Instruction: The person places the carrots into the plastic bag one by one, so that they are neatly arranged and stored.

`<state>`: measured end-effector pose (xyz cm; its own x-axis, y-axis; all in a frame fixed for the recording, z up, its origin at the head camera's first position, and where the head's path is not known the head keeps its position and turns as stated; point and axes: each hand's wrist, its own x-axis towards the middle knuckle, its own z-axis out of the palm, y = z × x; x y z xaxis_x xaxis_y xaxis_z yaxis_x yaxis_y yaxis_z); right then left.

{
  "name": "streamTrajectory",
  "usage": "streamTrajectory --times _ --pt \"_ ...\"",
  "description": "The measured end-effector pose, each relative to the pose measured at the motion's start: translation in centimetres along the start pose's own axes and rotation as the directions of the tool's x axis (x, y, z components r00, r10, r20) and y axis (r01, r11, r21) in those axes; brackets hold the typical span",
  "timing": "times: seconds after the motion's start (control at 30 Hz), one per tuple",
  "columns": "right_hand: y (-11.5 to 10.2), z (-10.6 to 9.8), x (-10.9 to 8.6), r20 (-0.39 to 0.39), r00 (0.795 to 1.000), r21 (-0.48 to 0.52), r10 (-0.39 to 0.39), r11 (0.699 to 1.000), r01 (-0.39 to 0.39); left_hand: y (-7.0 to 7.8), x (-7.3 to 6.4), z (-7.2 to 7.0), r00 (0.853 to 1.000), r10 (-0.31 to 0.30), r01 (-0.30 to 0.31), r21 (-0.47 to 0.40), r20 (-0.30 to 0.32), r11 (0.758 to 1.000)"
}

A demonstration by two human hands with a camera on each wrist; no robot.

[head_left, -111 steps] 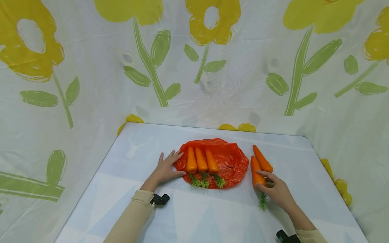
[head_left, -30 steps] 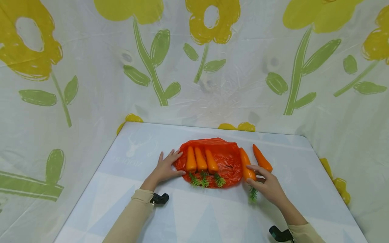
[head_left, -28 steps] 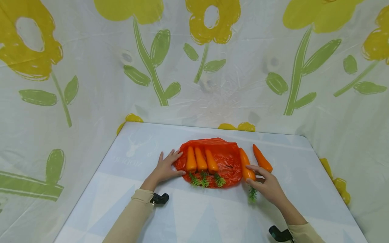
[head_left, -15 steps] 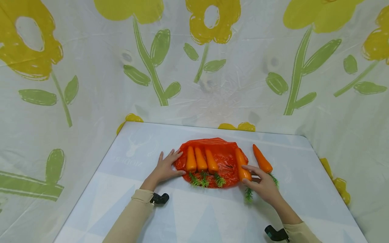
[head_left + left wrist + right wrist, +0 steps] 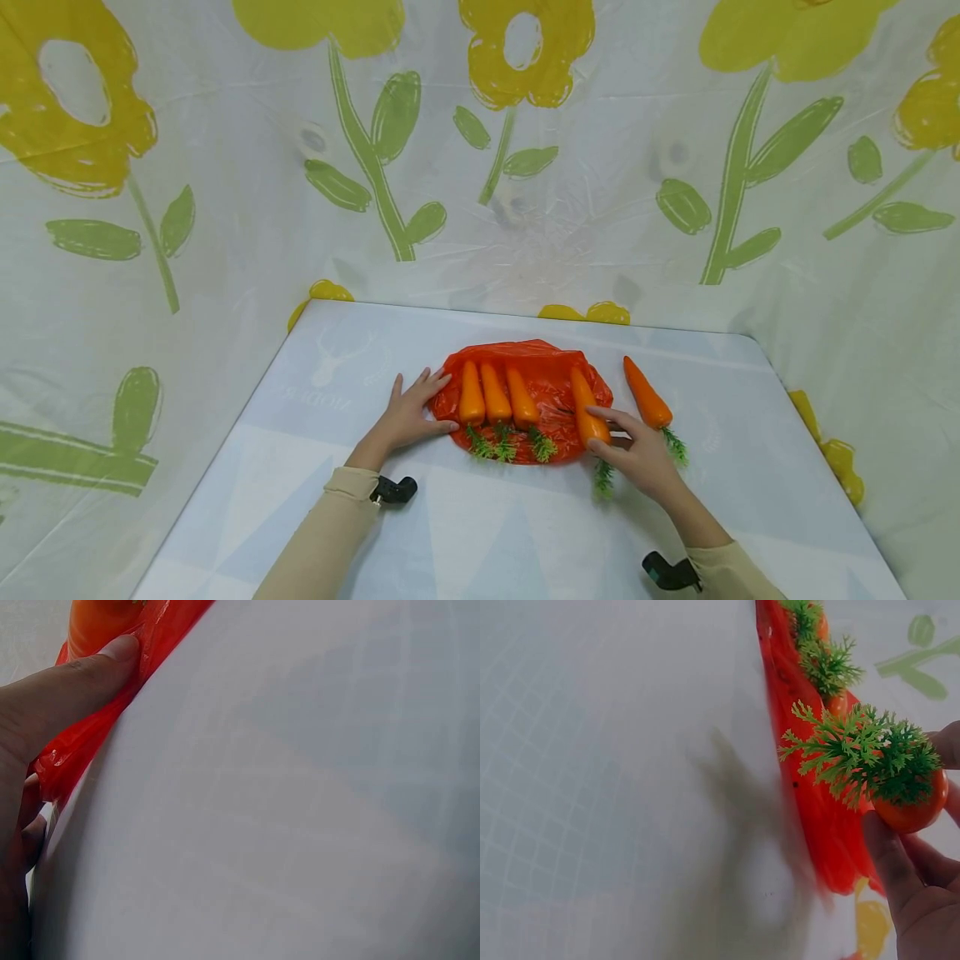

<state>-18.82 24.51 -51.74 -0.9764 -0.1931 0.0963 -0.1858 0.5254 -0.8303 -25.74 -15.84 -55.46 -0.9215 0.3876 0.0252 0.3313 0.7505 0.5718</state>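
Note:
A red plastic bag (image 5: pixel 555 392) lies spread on the table, with three orange carrots (image 5: pixel 497 400) in a row on its left part, green tops toward me. My left hand (image 5: pixel 408 421) rests at the bag's left edge, fingers spread; in the left wrist view its thumb (image 5: pixel 90 679) lies on the red plastic. Between thumb and fingers my right hand (image 5: pixel 637 450) pinches another carrot (image 5: pixel 587 408) by its thick end, over the bag's right part. That carrot's leafy top (image 5: pixel 862 754) points toward me in the right wrist view. One more carrot (image 5: pixel 647 393) lies right of the bag.
The pale blue and white table (image 5: pixel 480 533) has its far edge just behind the bag. A white curtain (image 5: pixel 600 208) printed with yellow flowers hangs behind and at both sides.
My right hand has carried the pinched carrot leftward, from the table right of the bag to over its right part. The left hand stays put, as does the carrot farthest right.

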Motion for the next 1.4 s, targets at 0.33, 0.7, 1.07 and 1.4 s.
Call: streamTrajectory --times 0.33,0.7,1.07,1.4 --pt "-0.6 0.9 0.6 0.022 1.000 0.028 0.016 0.999 -0.017 -0.1 0.0 0.1 1.000 0.010 -0.010 0.014 -0.007 1.000" --pt "-0.8 1.9 1.8 0.051 0.998 0.015 0.034 0.999 -0.034 -0.1 0.1 0.0 1.000 0.003 -0.003 0.009 -0.006 1.000" --pt "-1.2 2.5 2.8 0.062 0.995 -0.038 0.079 0.996 -0.076 0.1 0.1 -0.1 1.000 -0.003 0.003 0.015 0.003 1.000" --pt "-0.7 3.4 4.1 0.081 0.990 -0.040 0.119 0.992 -0.116 0.0 0.1 0.0 1.000 -0.005 0.005 0.018 0.004 1.000"
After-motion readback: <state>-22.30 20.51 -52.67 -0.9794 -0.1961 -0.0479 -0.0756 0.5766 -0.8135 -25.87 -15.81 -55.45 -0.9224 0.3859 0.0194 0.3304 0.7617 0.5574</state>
